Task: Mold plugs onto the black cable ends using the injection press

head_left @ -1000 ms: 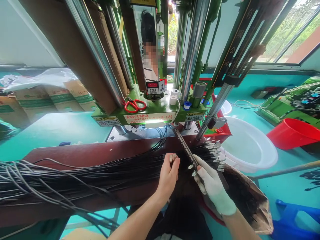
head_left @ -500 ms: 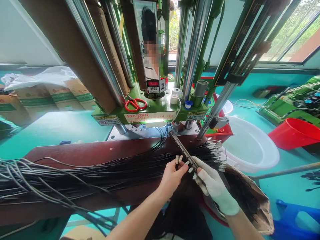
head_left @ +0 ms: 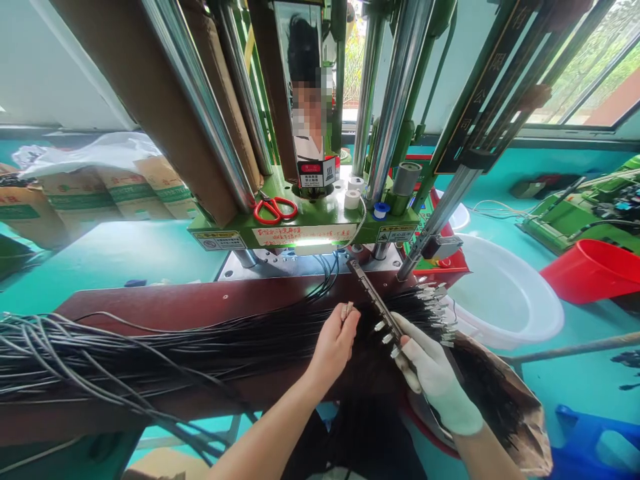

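Observation:
My bare left hand (head_left: pixel 333 347) is closed in a pinch on a few metal cable connectors (head_left: pixel 346 310), held just above a thick bundle of black cables (head_left: pixel 190 343) lying across the dark red bench (head_left: pixel 165 308). My right hand (head_left: pixel 434 375), in a white glove, grips a long narrow metal fixture bar (head_left: pixel 373 299) that slants up toward the press. Three connectors sit in the bar near my gloved fingers. More silver connector ends (head_left: pixel 436 307) fan out to the right of the bar.
A green vertical press (head_left: pixel 305 227) with chrome columns stands behind the bench, red scissors (head_left: pixel 273 208) and tape rolls on its platen. A white basin (head_left: pixel 505 300) and red basin (head_left: pixel 590 270) sit right. Cardboard boxes (head_left: pixel 90 193) stand left. A brown bag of cables (head_left: pixel 495 393) lies by my right arm.
My left hand moved right to the bar half a second ago, then drew back left and up with connectors pinched. One more connector now sits in the bar. The right hand barely moved.

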Demonstrator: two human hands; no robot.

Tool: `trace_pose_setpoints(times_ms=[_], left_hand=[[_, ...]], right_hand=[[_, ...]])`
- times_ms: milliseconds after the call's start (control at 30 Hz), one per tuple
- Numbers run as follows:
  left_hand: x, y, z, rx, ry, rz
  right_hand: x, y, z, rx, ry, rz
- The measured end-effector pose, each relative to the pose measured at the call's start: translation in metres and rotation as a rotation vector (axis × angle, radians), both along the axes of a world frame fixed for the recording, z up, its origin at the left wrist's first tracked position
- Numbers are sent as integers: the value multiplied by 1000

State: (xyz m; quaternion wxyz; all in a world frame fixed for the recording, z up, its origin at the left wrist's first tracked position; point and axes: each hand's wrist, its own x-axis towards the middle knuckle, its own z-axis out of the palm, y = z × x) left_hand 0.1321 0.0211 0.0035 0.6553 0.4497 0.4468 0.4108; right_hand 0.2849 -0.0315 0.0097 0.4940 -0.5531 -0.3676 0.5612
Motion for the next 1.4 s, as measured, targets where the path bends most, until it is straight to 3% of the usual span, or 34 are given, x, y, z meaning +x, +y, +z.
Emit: trace_pose_setpoints(times_ms=[167, 467, 933, 1233, 1400], left_hand=[[2, -5, 3, -74, 10, -25], [-1, -1, 11, -253, -2, -131], [-3, 0, 11, -295, -81, -141], [-3, -1, 10, -267, -70, -122], [-2, 0, 11, -286, 28, -110]], right_hand=[[0, -2, 4, -25, -11, 37], [10, -1, -14, -7, -22, 134], [9, -1, -9, -12, -54, 112], [9, -3, -16, -23, -26, 86], [15, 1, -26, 83, -130, 211]])
